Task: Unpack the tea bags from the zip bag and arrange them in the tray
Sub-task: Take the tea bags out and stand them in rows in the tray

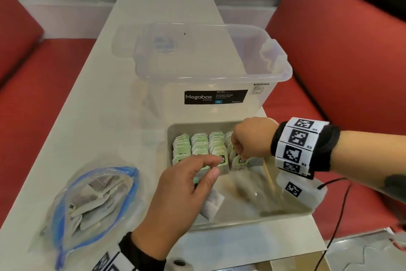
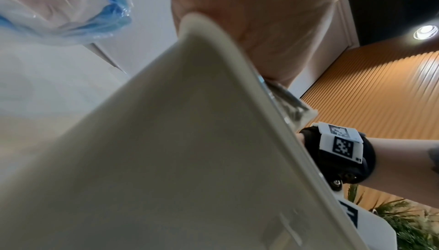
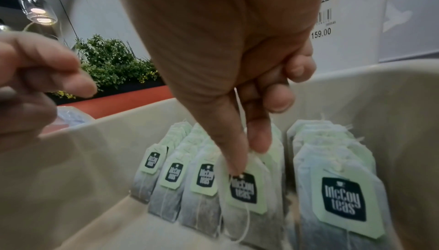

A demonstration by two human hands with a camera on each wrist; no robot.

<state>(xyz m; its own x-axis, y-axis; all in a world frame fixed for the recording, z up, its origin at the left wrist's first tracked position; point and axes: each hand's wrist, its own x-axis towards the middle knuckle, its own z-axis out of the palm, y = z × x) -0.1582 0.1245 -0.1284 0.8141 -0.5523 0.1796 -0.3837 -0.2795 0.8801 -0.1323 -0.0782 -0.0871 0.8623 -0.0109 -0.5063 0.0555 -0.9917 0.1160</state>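
In the beige plastic tray [image 1: 197, 127] the right hand [image 1: 250, 139] pinches a green-tagged paper tea bag [image 3: 244, 188], the left hand [image 1: 182, 196] grips a spare bag [image 1: 212, 203]; careless release could topple neighbouring rows [image 1: 200, 145].

Free tray floor [image 1: 252, 205] before tea-bag rows [image 1: 200, 145]

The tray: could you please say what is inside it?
Rows of McCoy tea bags fill the far end of the tray; the right hand pinches one. The left hand hides some floor.
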